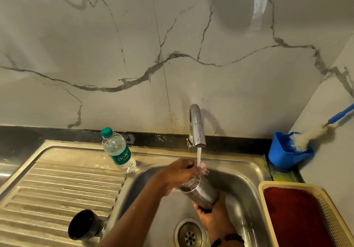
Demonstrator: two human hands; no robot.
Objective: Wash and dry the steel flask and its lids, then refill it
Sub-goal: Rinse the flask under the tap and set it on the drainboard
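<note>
My right hand [207,213] grips the wet cylindrical steel flask [201,191] at its base; my left hand [183,172] rubs its mouth under the chrome tap [196,128]. Slick steel could slip into the sink [247,172].

The only readable text was "Bisle", with the rest of the word cut off, above a small yellow "500", on the green label of the clear plastic water bottle with a green cap [118,151], standing left of the hands.
</note>
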